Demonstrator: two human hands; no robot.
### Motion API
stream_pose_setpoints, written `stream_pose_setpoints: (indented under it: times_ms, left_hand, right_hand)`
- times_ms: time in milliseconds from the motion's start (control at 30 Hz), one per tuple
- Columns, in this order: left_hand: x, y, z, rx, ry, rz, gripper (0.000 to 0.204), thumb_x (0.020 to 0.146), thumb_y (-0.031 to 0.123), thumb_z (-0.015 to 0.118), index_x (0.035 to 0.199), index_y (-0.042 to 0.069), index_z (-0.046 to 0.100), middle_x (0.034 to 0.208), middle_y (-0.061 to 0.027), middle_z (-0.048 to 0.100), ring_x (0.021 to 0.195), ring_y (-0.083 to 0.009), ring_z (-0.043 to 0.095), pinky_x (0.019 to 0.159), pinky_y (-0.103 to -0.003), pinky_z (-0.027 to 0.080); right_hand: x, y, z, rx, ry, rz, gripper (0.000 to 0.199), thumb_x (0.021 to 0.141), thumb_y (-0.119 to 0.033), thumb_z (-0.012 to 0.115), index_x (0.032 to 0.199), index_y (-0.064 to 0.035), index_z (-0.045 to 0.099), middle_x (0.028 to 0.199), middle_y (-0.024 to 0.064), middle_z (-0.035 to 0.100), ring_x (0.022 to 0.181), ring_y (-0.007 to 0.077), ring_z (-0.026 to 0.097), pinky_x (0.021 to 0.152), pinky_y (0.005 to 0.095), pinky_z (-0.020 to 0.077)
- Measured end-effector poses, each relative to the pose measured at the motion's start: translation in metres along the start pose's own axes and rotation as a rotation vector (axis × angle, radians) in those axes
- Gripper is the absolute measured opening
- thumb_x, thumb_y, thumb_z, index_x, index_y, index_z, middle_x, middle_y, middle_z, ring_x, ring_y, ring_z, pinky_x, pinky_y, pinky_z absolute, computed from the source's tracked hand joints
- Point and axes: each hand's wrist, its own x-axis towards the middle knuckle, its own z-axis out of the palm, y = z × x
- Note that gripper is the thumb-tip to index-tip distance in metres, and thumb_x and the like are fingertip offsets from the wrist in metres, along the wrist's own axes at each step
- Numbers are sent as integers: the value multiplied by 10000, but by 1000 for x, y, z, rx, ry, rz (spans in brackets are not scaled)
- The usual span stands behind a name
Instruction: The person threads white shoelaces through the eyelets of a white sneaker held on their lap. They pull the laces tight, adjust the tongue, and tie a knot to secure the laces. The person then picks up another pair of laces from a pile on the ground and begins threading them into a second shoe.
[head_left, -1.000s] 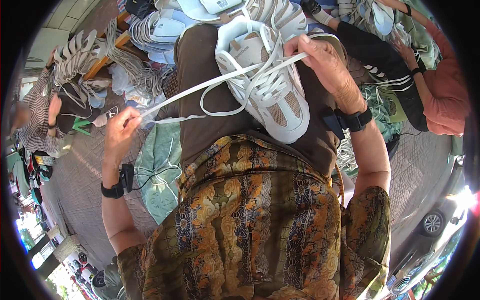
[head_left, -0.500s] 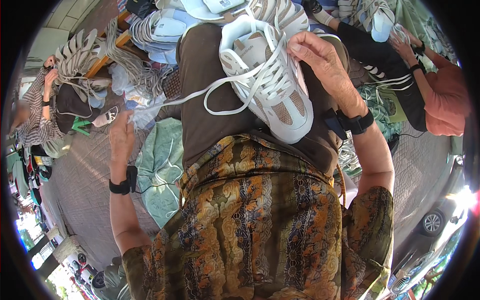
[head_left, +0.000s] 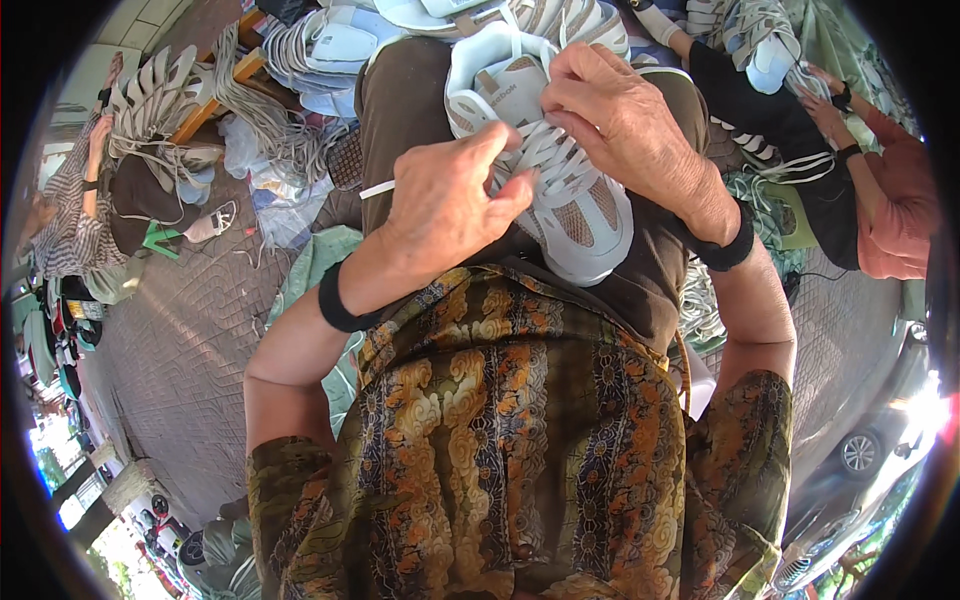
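A white and beige lace-up sneaker (head_left: pixel 585 235) rests across my lap, toe toward me. White shoelaces (head_left: pixel 545 160) cross its front. My left hand (head_left: pixel 445 200) is over the shoe's left side, fingers curled, with thumb and index tip at the lacing. A white lace end (head_left: pixel 378 189) sticks out from behind this hand; the curled fingers partly hide the grip. At the upper right of the lacing, my right hand (head_left: pixel 625 125) pinches a lace near the tongue. Both hands cover part of the shoe's opening and sides.
Stacked pale shoe uppers (head_left: pixel 330 50) lie beyond my knees, with bundled laces (head_left: pixel 255 105) beside them. A green cloth (head_left: pixel 335 245) hangs by my left leg. Co-workers sit at the left (head_left: pixel 75 220) and right (head_left: pixel 885 190), and a parked car (head_left: pixel 860 455) stands at the lower right.
My left hand has come in from the far left, where it stretched a lace taut, to the shoe's lacing. My right hand has moved slightly left over the shoe's upper part.
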Motion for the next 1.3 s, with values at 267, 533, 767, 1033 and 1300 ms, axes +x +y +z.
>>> stream_pose_setpoints:
  times_ms: [267, 533, 767, 1033, 1300]
  left_hand:
    - [6, 0, 9, 58, 27, 44, 187, 784, 173, 680, 897, 65, 576, 531, -88, 572, 521, -287, 612, 519, -373, 478]
    - [14, -2, 12, 89, -43, 2, 155, 804, 178, 670, 871, 63, 590, 515, -105, 566, 533, -309, 621, 537, -405, 489]
    - [18, 2, 10, 296, -31, 59, 103, 766, 82, 623, 833, 42, 555, 583, -116, 571, 532, -315, 597, 502, -393, 466]
    - [16, -3, 17, 122, 253, 368, 129, 786, -42, 609, 872, 40, 559, 701, -67, 561, 519, -190, 546, 466, -294, 432]
    - [1, 4, 2, -531, -36, -95, 202, 870, -48, 558, 1054, 31, 534, 772, -24, 591, 617, -30, 515, 575, -187, 430]
  right_hand:
    - [1, -4, 1, 69, 83, -55, 155, 786, -8, 625, 886, -25, 507, 884, 117, 492, 891, 318, 536, 744, 407, 458]
    - [-14, 12, 11, 164, 41, 92, 93, 858, -32, 598, 896, -39, 514, 781, 90, 526, 755, 251, 554, 723, 332, 448]
    - [-12, 22, 13, 763, 37, 343, 82, 909, -51, 595, 956, -35, 530, 806, -39, 519, 778, 55, 501, 726, 216, 429]
    - [-14, 36, 5, 1114, -6, 514, 117, 912, -166, 615, 947, -78, 546, 773, -58, 497, 710, 46, 449, 678, 198, 378]
    - [-17, 38, -3, 1159, -33, 489, 92, 918, -151, 597, 950, -74, 558, 782, -53, 520, 719, 47, 467, 688, 194, 379]
